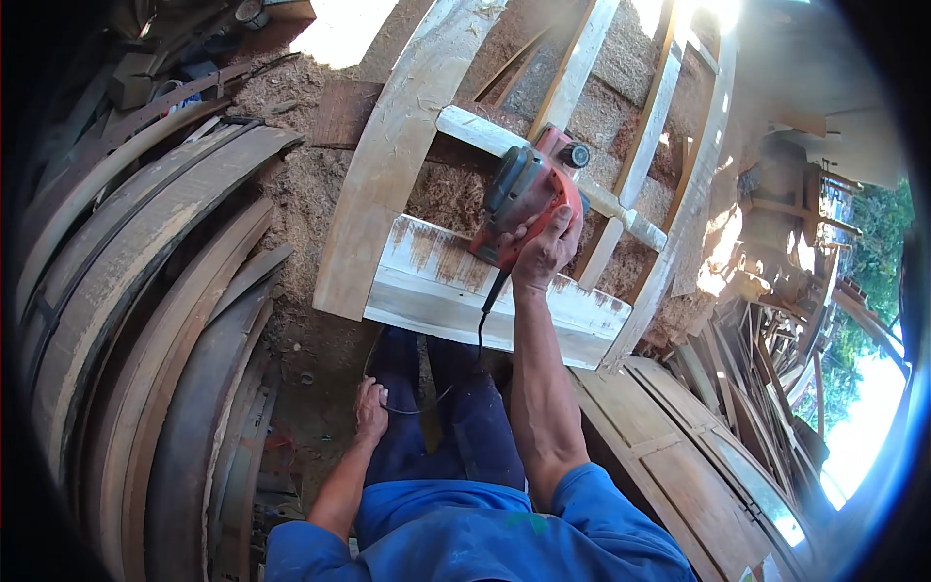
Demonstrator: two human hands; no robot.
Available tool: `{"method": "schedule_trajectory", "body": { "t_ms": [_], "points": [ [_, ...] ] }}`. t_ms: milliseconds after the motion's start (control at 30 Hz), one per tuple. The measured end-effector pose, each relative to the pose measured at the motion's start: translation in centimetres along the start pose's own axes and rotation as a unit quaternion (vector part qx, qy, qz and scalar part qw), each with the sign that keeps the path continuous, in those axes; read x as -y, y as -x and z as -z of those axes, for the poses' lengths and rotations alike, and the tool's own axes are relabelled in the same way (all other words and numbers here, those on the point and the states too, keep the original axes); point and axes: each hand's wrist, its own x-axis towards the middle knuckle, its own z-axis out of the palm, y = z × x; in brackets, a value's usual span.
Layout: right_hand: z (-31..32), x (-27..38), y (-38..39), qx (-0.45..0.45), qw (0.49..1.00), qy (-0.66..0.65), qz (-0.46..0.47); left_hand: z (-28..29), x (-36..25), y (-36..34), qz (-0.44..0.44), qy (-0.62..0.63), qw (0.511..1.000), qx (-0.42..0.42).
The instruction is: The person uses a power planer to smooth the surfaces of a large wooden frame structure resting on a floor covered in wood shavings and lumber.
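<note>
My right hand is wrapped around the handle of a red and dark-grey electric hand planer. The planer stands over the lower crosspieces of a wooden door frame, near a wide bottom rail with white paint and bare brown patches. From the planer's rear a black power cord runs down past my legs. Beside my left thigh, my left hand is closed, and the cord loops up to its fingers. The planer's underside is hidden.
Long wooden boards stand stacked along the left. Wood shavings cover the ground around the frame. A panelled wooden door lies at the lower right, with a heap of scrap wood beyond it.
</note>
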Motion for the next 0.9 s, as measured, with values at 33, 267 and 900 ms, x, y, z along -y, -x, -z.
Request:
{"method": "schedule_trajectory", "body": {
  "t_ms": [33,267,900],
  "points": [
    [0.5,0.0,0.4,-0.006,1.000,-0.010,0.004,0.3,-0.2,0.1,0.005,0.012,1.000,0.001],
    [7.3,-1.4,13.0,0.039,0.996,0.066,-0.043,5.0,2.8,1.9,0.049,0.056,0.997,-0.012],
    [4.0,-3.3,10.1,-0.026,0.999,0.030,-0.021,9.8,7.6,0.6,0.068,0.009,0.997,0.044]
  ]
}}
